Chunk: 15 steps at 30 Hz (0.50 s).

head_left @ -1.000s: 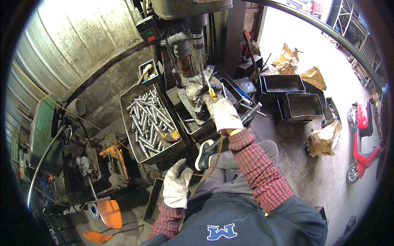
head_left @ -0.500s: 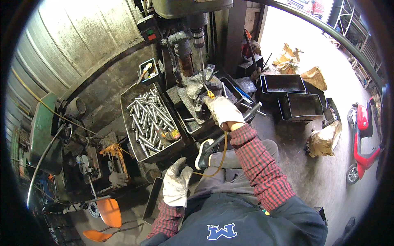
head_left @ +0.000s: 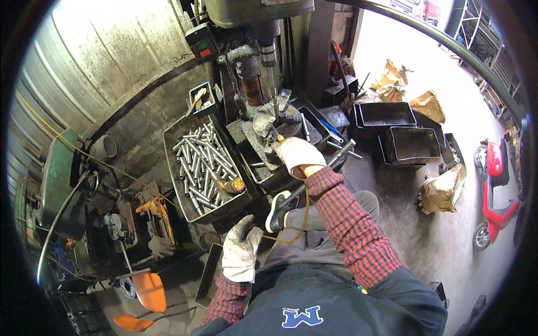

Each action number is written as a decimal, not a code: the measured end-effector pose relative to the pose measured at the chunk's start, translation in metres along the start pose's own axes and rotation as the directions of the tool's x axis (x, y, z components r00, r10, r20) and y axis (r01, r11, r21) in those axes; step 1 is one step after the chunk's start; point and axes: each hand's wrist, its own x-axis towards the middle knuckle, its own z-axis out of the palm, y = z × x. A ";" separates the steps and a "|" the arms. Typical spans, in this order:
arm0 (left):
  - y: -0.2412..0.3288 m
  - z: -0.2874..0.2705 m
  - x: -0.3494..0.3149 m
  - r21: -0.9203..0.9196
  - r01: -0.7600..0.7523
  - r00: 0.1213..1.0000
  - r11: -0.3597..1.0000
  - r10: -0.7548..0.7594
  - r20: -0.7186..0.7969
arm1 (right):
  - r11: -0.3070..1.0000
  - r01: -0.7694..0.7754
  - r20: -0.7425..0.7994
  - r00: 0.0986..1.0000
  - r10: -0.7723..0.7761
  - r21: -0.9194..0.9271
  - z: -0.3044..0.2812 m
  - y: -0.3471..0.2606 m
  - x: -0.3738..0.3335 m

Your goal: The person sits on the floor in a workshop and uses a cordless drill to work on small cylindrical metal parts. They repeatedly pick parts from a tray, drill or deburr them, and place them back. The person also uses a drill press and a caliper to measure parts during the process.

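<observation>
My right hand, in a whitish work glove, is closed around a yellow air blow gun at the front of the drill press table. Most of the gun is hidden by the glove. A yellow hose hangs from this hand and curves toward my left hand. Above the work area is the drill chuck, its bit pointing down to a metal clamp. My left hand, in a soiled glove, hovers over my lap, thumb apart from loosely bent fingers, with nothing visible in it.
A tray of short metal tubes stands left of the press, a drink can lying in its near corner. Dark metal bins and torn sacks are at right. A red scooter is farther right.
My right hand has drawn slightly left and back toward me with the blow gun, away from the clamp. My left hand stays in place.
</observation>
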 end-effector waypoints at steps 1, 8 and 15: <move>-0.001 0.000 0.000 0.010 0.005 1.000 1.000 -0.005 0.004 | 1.000 -0.001 -0.026 1.000 0.001 0.002 0.002 0.002 0.006; -0.017 -0.003 -0.002 -0.025 0.025 0.998 0.999 -0.026 -0.058 | 0.997 0.051 0.005 0.999 -0.052 0.066 0.005 -0.007 0.042; -0.023 -0.014 -0.002 0.029 0.015 0.998 0.999 -0.013 -0.065 | 0.987 -0.098 0.196 0.978 0.072 0.128 -0.065 0.008 -0.033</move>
